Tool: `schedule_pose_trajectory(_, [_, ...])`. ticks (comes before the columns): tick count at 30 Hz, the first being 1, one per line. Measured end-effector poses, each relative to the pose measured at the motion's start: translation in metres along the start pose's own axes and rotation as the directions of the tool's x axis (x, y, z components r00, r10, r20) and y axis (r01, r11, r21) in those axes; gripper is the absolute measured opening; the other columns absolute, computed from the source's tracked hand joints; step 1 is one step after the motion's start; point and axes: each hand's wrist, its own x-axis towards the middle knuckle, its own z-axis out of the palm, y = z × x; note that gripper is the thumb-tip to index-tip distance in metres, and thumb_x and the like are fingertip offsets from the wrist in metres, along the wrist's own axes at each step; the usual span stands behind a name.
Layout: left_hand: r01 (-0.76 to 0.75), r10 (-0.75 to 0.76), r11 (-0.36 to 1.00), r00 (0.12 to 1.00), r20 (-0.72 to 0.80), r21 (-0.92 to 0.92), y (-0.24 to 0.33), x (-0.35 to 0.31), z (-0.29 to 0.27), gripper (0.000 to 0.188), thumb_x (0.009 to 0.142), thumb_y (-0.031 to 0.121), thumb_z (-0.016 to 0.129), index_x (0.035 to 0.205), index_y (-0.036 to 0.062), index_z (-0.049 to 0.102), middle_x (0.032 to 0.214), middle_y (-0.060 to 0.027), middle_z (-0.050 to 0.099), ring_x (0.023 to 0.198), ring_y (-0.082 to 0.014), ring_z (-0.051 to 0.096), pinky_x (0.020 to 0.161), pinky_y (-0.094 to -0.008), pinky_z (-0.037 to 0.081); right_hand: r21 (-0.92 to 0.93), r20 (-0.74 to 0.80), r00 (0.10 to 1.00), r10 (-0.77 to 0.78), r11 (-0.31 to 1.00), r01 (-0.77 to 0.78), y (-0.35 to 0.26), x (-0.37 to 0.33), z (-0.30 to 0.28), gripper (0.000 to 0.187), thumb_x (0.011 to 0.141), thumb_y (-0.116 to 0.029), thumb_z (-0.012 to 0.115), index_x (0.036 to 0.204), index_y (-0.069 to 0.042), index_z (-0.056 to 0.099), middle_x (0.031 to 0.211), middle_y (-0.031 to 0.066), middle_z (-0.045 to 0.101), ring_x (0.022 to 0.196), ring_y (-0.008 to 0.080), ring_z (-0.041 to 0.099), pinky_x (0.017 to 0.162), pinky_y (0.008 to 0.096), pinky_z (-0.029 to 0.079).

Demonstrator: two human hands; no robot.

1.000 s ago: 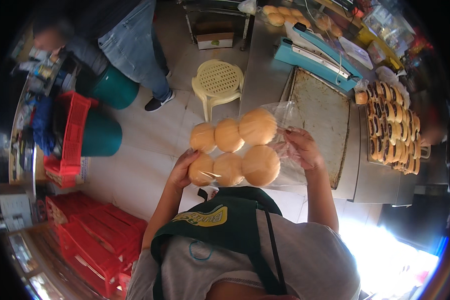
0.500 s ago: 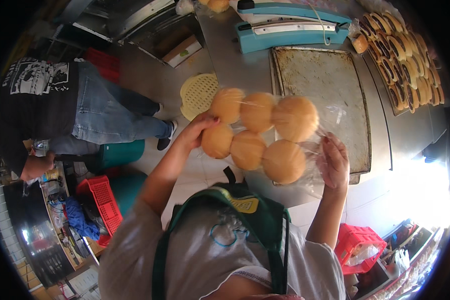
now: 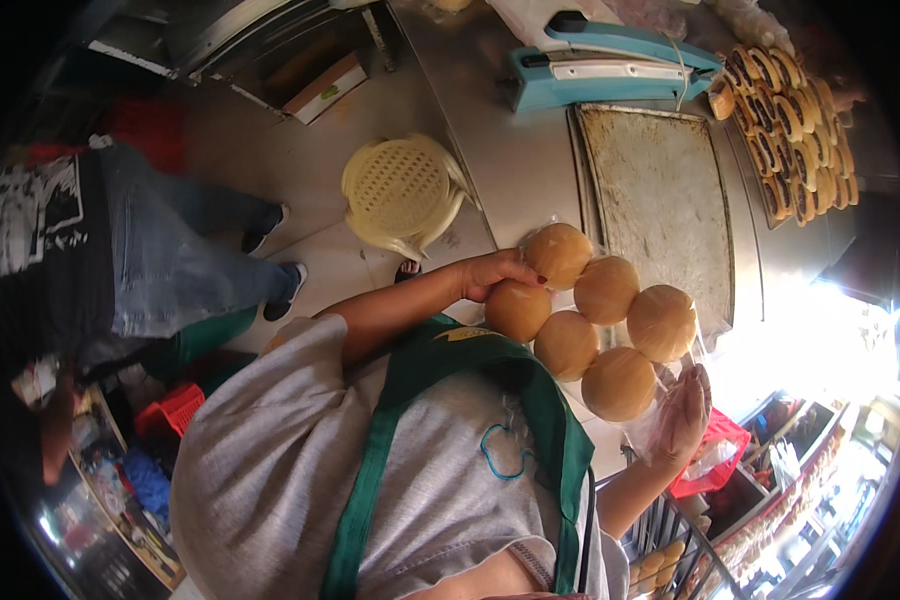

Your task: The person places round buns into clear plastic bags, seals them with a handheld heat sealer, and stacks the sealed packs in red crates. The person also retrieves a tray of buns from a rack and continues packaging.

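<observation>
Bag of six buns (image 3: 604, 295): hanging between both hands, clear film around two rows of three; rightward of the left fingers, up and left of the right fingers.
Long axis: slanting from the left fingers down in view toward the right fingers.
Left hand (image 3: 498, 272): gripping the bag's left end, thumb on top near the gap between the end buns; underside fingers hidden, cannot tell their placing.
Right hand (image 3: 682, 415): closed on loose film at the opposite end, just beside the last buns.
Nearer hand: left, right up against the end buns; right, on film only.
Baking tray (image 3: 660, 200): ahead of the right fingers, beyond the bag.
Blue bar sealer (image 3: 610, 82): farther ahead of the left fingers, past the tray.
Bag lettering: none made out.
Yellow patch (image 3: 468, 334): on the green apron, below the left fingers; steeply foreshortened, unreadable.
White print (image 3: 30, 215): on a co-worker's dark shirt, well left of the left fingers; illegible.
</observation>
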Motion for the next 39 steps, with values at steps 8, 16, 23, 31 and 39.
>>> schedule_pose_trajectory(8, [-0.143, 0.146, 0.985, 0.989, -0.028, 0.097, 0.104, -0.044, -0.050, 0.051, 0.084, 0.013, 0.070, 0.129, -0.0007, 0.053, 0.117, -0.0138, 0.064, 0.112, -0.0240, 0.063, 0.098, -0.0378, 0.050, -0.015, 0.123, 0.992, 0.003, 1.000, -0.001, -0.006, 0.014, 0.128, 0.035, 0.102, -0.011, 0.044, 0.130, 0.008, 0.052, 0.099, 0.0062, 0.062, 0.096, 0.0211, 0.065, 0.087, 0.0393, 0.055])
schedule_pose_trajectory(16, [-0.047, 0.035, 0.982, 0.997, 0.070, 0.183, 0.156, 0.003, -0.036, 0.058, 0.083, 0.019, 0.070, 0.134, -0.0011, 0.049, 0.119, -0.0145, 0.064, 0.112, -0.0242, 0.062, 0.100, -0.0382, 0.048, 0.079, 0.042, 0.999, -0.020, 0.997, 0.016, -0.001, 0.022, 0.115, 0.036, 0.099, -0.007, 0.048, 0.131, 0.012, 0.051, 0.116, 0.0159, 0.065, 0.102, 0.0210, 0.066, 0.083, 0.0327, 0.055])
schedule_pose_trajectory(23, [0.179, -0.209, 0.942, 0.975, 0.079, 0.285, 0.120, 0.063, 0.001, 0.058, 0.085, 0.021, 0.069, 0.133, -0.0041, 0.048, 0.117, -0.0206, 0.064, 0.110, -0.0265, 0.063, 0.093, -0.0396, 0.053, 0.055, -0.210, 0.975, -0.073, 0.995, 0.086, 0.009, -0.016, 0.068, 0.038, 0.099, -0.014, 0.050, 0.128, 0.011, 0.051, 0.103, 0.0141, 0.066, 0.095, 0.0293, 0.070, 0.078, 0.0355, 0.057])
schedule_pose_trajectory(31, [0.364, -0.408, 0.852, 0.912, 0.041, 0.377, 0.062, 0.098, 0.035, 0.055, 0.086, 0.020, 0.068, 0.132, -0.0048, 0.048, 0.116, -0.0218, 0.064, 0.108, -0.0275, 0.064, 0.092, -0.0425, 0.055, 0.181, -0.396, 0.917, -0.049, 0.975, 0.130, 0.033, -0.071, 0.023, 0.033, 0.098, -0.013, 0.056, 0.122, 0.009, 0.057, 0.086, 0.0025, 0.058, 0.090, 0.0242, 0.069, 0.076, 0.0352, 0.056])
schedule_pose_trajectory(39, [0.372, -0.421, 0.859, 0.904, 0.072, 0.351, 0.069, 0.075, 0.006, 0.055, 0.085, 0.019, 0.069, 0.131, -0.0037, 0.049, 0.115, -0.0193, 0.064, 0.105, -0.0267, 0.065, 0.089, -0.0419, 0.056, 0.143, -0.433, 0.901, -0.019, 0.986, 0.089, 0.059, -0.090, 0.060, 0.040, 0.099, -0.016, 0.052, 0.130, 0.010, 0.053, 0.083, 0.0032, 0.058, 0.097, 0.0272, 0.069, 0.078, 0.0340, 0.055])
